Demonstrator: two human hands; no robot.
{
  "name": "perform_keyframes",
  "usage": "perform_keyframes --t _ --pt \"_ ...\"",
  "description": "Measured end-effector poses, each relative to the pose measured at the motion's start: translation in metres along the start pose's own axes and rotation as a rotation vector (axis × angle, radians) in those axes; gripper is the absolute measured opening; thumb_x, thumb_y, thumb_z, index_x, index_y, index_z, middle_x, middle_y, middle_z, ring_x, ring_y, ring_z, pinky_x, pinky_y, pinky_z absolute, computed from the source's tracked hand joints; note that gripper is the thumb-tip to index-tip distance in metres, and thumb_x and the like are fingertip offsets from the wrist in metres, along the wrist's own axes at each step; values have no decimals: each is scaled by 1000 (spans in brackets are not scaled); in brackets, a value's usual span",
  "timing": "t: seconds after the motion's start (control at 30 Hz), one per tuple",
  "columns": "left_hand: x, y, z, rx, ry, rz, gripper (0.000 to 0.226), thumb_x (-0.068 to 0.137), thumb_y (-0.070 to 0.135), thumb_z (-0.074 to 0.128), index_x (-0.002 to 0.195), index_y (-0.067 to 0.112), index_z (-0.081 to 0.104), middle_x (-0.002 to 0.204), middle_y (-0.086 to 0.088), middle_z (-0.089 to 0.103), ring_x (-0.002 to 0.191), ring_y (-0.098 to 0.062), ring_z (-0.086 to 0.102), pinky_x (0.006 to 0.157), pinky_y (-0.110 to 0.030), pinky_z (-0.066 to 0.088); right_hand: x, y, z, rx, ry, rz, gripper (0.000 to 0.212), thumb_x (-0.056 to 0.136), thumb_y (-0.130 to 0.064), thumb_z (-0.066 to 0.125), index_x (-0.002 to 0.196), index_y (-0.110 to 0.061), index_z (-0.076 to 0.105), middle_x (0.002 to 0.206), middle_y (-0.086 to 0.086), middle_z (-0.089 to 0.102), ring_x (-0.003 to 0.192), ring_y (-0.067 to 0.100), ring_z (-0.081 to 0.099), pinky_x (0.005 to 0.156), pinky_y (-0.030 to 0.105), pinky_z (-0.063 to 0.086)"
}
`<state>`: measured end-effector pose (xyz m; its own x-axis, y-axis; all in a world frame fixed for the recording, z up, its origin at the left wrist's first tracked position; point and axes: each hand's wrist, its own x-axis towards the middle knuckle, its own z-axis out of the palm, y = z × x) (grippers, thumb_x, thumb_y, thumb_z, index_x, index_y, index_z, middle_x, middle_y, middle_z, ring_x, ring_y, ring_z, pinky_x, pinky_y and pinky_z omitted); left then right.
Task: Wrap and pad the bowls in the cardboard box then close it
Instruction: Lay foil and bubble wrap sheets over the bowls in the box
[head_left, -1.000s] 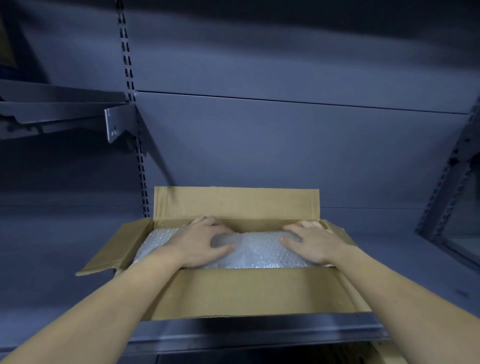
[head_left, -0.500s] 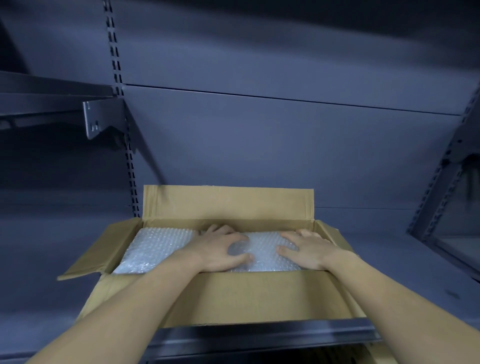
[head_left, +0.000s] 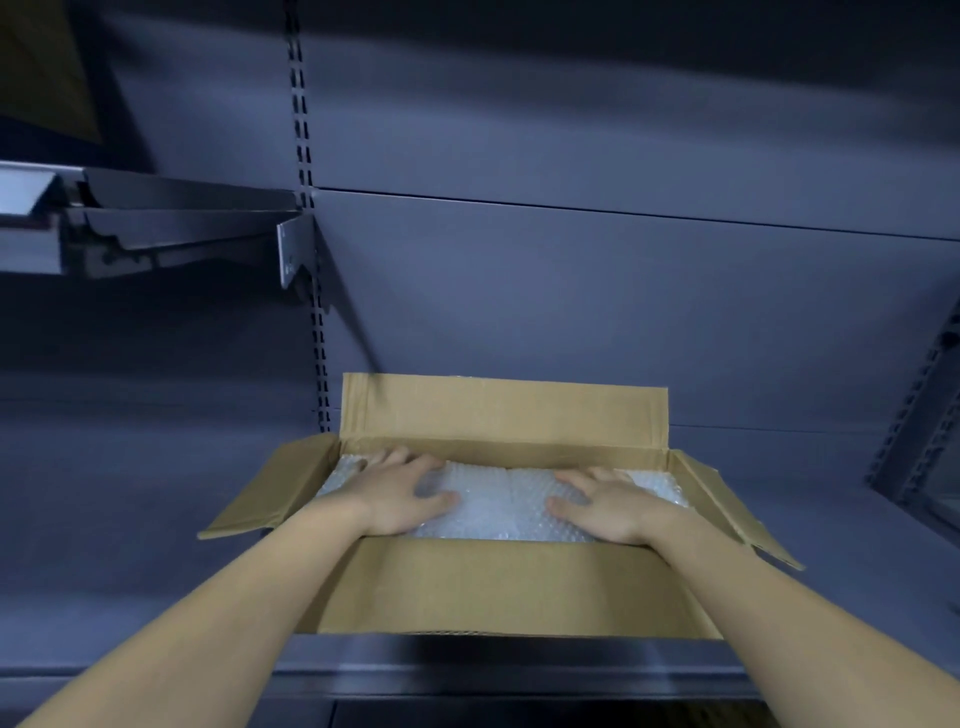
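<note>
An open cardboard box (head_left: 498, 587) sits on a dark metal shelf, all its flaps standing or splayed outward. A sheet of bubble wrap (head_left: 493, 506) covers the whole inside; the bowls are hidden under it. My left hand (head_left: 397, 493) lies flat on the wrap at the left of the box, fingers spread toward the far wall. My right hand (head_left: 605, 506) rests flat on the wrap at the right, fingers apart. Neither hand grips anything.
The shelf's front edge (head_left: 519, 675) runs just below the box's near flap. A slotted upright (head_left: 311, 260) and a shelf bracket (head_left: 293, 249) stand behind the box at the left, holding a higher shelf (head_left: 130, 218). Another slotted upright (head_left: 919, 415) is at the right.
My left hand has slid leftward over the bubble wrap, away from the right hand. The gap between the hands has widened. The view has shifted slightly.
</note>
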<state>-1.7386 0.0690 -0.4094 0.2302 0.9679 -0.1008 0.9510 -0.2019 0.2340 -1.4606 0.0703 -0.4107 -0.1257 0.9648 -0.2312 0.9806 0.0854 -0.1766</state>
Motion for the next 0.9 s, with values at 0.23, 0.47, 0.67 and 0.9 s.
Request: perform_keyframes --t 0.23,0.47,0.67,0.9 --pt "2 -1 2 -21 10 9 69 93 67 36 153 36 23 158 -1 22 147 -26 14 120 -47 14 -1 3 0 36 32 5 71 90 -73 25 153 -41 17 162 -3 12 149 21 10 119 47 14" --pt "1 12 -7 -39 183 62 57 90 62 42 139 33 48 146 4 43 137 -22 35 112 -48 32 -18 5 -13 81 186 -7 56 98 -58 32 148 -34 34 151 4 33 141 26 28 113 39 27" --pt "5 49 -3 -50 147 111 48 90 52 45 129 27 58 137 -1 51 126 -24 48 105 -40 41 -41 24 -24 1 240 40 44 100 -41 38 140 -26 45 143 7 45 134 27 37 107 39 36" --pt "7 108 10 -8 114 239 48 92 49 46 134 28 53 134 0 50 126 -21 46 104 -38 41 -76 61 -27 44 248 151 47 98 -41 40 143 -27 41 145 8 40 134 28 36 107 42 38"
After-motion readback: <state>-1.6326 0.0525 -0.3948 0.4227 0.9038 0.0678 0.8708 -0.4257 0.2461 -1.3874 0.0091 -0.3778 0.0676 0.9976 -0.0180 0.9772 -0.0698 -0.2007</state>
